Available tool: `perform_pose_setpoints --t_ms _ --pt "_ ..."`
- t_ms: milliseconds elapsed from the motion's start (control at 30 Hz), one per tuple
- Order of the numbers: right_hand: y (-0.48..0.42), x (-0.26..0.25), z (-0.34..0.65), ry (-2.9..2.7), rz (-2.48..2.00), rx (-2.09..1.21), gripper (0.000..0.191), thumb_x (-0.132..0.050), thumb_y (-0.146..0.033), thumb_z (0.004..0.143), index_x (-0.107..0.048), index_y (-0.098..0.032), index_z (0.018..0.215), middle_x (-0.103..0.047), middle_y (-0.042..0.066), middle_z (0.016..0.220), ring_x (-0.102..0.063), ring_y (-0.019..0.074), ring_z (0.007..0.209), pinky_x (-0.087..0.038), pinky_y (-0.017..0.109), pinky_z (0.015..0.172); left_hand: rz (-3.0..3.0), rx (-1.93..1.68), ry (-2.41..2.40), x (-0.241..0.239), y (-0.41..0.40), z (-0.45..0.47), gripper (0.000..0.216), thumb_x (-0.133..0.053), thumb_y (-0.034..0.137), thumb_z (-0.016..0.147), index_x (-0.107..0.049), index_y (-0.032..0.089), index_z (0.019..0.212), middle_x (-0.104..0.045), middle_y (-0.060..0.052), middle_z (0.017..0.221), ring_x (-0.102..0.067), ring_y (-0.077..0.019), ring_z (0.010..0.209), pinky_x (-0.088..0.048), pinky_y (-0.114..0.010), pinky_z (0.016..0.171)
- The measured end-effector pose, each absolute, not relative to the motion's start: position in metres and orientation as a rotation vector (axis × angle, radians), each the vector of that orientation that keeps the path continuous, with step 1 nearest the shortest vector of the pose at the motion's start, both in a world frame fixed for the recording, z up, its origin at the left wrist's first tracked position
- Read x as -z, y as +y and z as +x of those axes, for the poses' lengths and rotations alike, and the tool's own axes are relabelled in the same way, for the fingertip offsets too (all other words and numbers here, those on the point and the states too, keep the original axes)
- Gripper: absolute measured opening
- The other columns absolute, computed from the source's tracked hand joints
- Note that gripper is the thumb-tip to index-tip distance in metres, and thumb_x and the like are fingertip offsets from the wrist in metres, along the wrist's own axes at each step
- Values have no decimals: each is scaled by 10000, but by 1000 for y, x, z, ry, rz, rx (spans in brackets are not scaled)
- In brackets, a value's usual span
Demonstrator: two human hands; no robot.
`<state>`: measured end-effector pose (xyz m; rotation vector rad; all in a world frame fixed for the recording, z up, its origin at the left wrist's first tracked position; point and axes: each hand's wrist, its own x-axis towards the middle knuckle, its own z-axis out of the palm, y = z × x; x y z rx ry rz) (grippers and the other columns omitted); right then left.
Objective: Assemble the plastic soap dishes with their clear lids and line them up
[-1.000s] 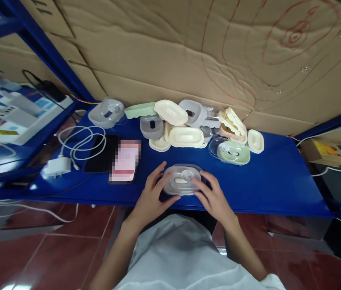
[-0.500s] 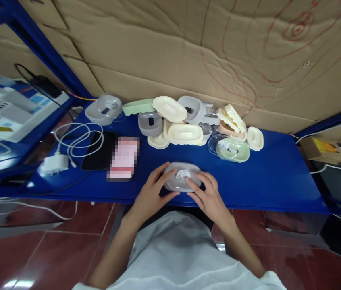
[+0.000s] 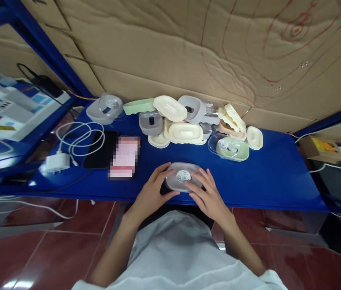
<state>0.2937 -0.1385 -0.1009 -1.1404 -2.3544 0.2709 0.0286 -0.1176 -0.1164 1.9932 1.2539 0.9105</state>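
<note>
A grey soap box (image 3: pixel 177 184) with a clear lid and a round white label lies near the front edge of the blue table, directly before me. My left hand (image 3: pixel 152 194) grips its left side, fingers on the lid and thumb along the near edge. On the right side, my right hand (image 3: pixel 209 195) has its fingertips over the lid, one finger just below the label. Behind the box is a pile of soap dish parts, among them a cream tray (image 3: pixel 185 133), a grey base (image 3: pixel 150 123) and a green piece (image 3: pixel 139 106).
A green soap box with a clear lid (image 3: pixel 233 149) lies to the right of the pile. On the left are a phone (image 3: pixel 125 157), a dark flat device (image 3: pixel 98 157) and a white charger (image 3: pixel 57 162) with coiled cable. Cardboard (image 3: pixel 146 48) stands behind the table.
My right hand's fingers have shifted slightly on the lid, and its thumb has moved a little right. The left hand and soap box stay almost where they were.
</note>
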Motion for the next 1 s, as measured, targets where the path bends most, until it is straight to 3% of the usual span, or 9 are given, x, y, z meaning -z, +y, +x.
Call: perform_pose_setpoints --t_ms 133,233,367,533,600,800,1000 --pt "-140 99 295 -2377 -1202 -253 709 -588 -255 1092 -285 -323 1729 -459 111 1709 -276 306 1668 -411 614 1300 2007 -909 1269 116 -117 29 691 -836 317 935 -494 344 1535 -488 -111 1648 -529 -303 1525 -502 -533 1235" --pt "-142 99 295 -2378 -1254 -219 735 -572 -231 1095 -237 -330 1742 -383 122 1752 -278 295 1667 -456 558 1284 2022 -910 1247 116 -116 27 675 -826 331 944 -511 354 1541 -507 -102 1637 -541 -296 1515 -501 -522 1237" --pt "-145 101 293 -2372 -1284 -145 719 -666 -333 1058 -347 -388 1700 -290 115 1791 -193 385 1682 -332 731 1291 2023 -917 1193 115 -115 23 625 -821 387 946 -557 338 1511 -544 -100 1604 -581 -294 1478 -507 -517 1234" --pt "-169 109 322 -2299 -1343 -167 670 -663 -285 1053 -415 -367 1670 -349 126 1754 -348 359 1636 -503 610 1227 2073 -810 1191 112 -118 23 704 -776 406 980 -456 350 1605 -520 -91 1656 -530 -288 1529 -489 -501 1257" --pt "-187 113 352 -2209 -1457 -90 653 -671 -286 1043 -448 -369 1652 -371 130 1737 -406 381 1602 -517 633 1204 2065 -821 1205 110 -117 24 659 -723 397 1019 -442 350 1614 -540 -87 1639 -548 -269 1513 -495 -483 1252" --pt "-210 116 475 -1672 -2046 300 632 -638 -537 1029 -545 -286 1601 -431 197 1680 -488 450 1521 -522 665 1157 2062 -859 1257 108 -112 29 374 -624 394 1075 -635 321 1441 -655 -73 1489 -667 -254 1358 -558 -481 1179" --pt "-121 113 559 -1378 -2312 530 775 -543 -682 1009 -554 -169 1591 -480 306 1595 -576 520 1352 -516 722 1028 2066 -875 1248 109 -112 30 314 -599 372 1083 -683 304 1378 -675 -71 1458 -684 -246 1332 -570 -464 1167"
